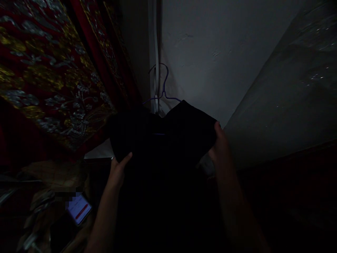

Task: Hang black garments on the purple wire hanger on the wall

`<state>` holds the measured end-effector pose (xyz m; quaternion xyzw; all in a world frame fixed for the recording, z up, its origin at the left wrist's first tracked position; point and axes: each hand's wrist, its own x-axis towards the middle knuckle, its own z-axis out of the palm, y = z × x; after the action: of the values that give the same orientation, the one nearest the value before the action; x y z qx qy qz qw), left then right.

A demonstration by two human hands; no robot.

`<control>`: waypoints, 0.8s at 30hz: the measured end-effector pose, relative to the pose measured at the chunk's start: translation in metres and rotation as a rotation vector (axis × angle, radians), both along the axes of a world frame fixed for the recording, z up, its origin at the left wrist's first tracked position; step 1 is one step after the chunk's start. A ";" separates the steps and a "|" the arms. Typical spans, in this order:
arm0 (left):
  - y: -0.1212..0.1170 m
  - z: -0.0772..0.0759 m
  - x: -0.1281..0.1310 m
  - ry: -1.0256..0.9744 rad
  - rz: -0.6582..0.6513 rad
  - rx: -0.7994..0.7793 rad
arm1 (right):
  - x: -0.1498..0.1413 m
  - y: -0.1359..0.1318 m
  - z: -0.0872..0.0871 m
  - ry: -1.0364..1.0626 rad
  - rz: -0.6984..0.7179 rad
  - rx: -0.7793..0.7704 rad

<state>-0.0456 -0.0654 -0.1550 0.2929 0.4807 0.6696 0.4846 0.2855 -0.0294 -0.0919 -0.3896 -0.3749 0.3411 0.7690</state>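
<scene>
V. dim o/all: pale wall (210, 45) is the brightest lg. area, black garment (163, 186) near-solid dark w/ detail lost. Lit phone (79, 210) glows lower L, blocky pixels at its top; sm. glints on shiny sheeting (313, 79), upper R. Lower L clutter (33, 211) blurred.

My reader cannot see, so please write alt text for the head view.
A person's left hand and right hand hold the sides of a black garment on a purplish hanger in dim light. Red fabric with gold and silver decoration shows at upper left, a lit screen at lower left.
</scene>
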 end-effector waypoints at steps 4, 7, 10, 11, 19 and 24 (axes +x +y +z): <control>-0.011 -0.010 0.012 -0.076 0.036 -0.120 | -0.025 -0.032 -0.046 -0.015 -0.511 -0.033; -0.020 -0.013 0.022 -0.078 -0.006 -0.131 | -0.062 -0.054 -0.067 -0.077 -0.432 -0.126; -0.030 -0.014 0.031 -0.067 -0.057 -0.117 | -0.099 -0.061 -0.069 -0.431 0.214 -0.280; -0.034 -0.014 0.034 -0.064 -0.071 -0.112 | -0.110 -0.059 -0.068 -0.533 0.364 -0.330; -0.037 -0.010 0.036 -0.023 -0.090 -0.086 | -0.136 -0.054 -0.073 -0.474 0.425 -0.265; -0.033 -0.018 0.045 0.311 0.253 0.075 | -0.122 -0.057 -0.071 -0.399 0.408 -0.281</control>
<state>-0.0002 -0.0988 -0.1733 0.3481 0.5573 0.6892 0.3052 0.1631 -0.0868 -0.1626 -0.4679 -0.5380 0.4534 0.5348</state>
